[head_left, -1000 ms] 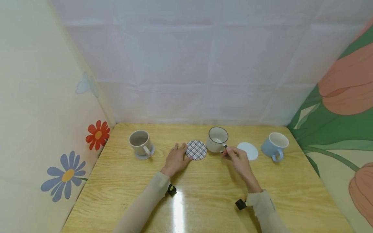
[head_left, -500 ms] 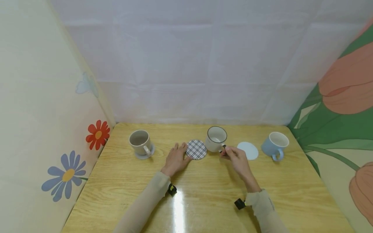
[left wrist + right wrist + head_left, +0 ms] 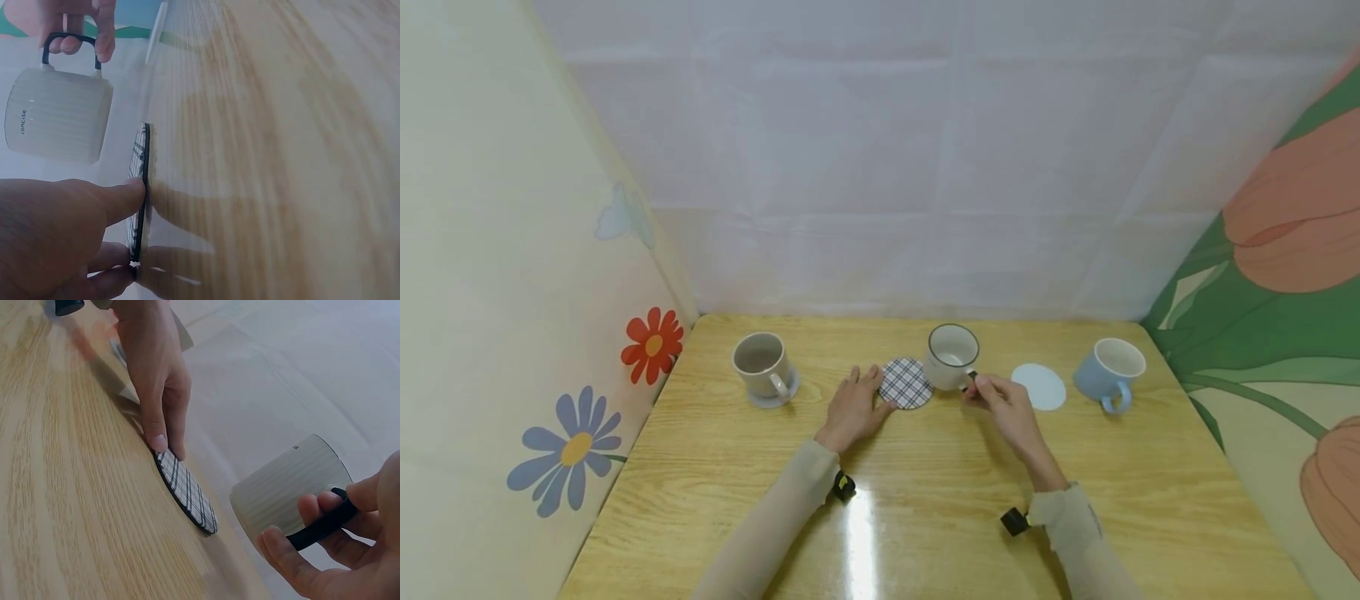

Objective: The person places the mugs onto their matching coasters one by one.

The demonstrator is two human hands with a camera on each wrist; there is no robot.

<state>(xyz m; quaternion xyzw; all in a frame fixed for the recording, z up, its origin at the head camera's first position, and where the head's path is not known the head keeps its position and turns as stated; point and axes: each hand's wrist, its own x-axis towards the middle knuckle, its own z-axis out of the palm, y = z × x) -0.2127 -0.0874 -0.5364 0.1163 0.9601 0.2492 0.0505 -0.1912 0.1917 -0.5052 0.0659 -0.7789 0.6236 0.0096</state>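
White with a thin dark rim, the mug (image 3: 951, 360) is in your right hand (image 3: 1006, 410), its dark handle (image 3: 322, 524) pinched between your thumb and curled fingers. It is held just above the tabletop (image 3: 925, 500), toward the far edge and a little right of the middle, and small lettering on its side reads "concise". Your left hand (image 3: 852, 410) rests with its fingers fairly straight and spread, the thumb and fingertips touching the left side of a plaid coaster (image 3: 906, 385). This coaster lies flat, just left of the white mug.

Your left hand lies between that coaster and a gray mug (image 3: 762, 372), which stands on a gray coaster (image 3: 765, 404) near the far left corner. To the right of your right hand, a pale round coaster (image 3: 1040, 387) lies bare on the wood. Just beyond it, nearer the far right corner, a light blue mug (image 3: 1094, 380) stands directly on the tabletop.

Counted up, you have three mugs and three coasters, in a row along the far edge.
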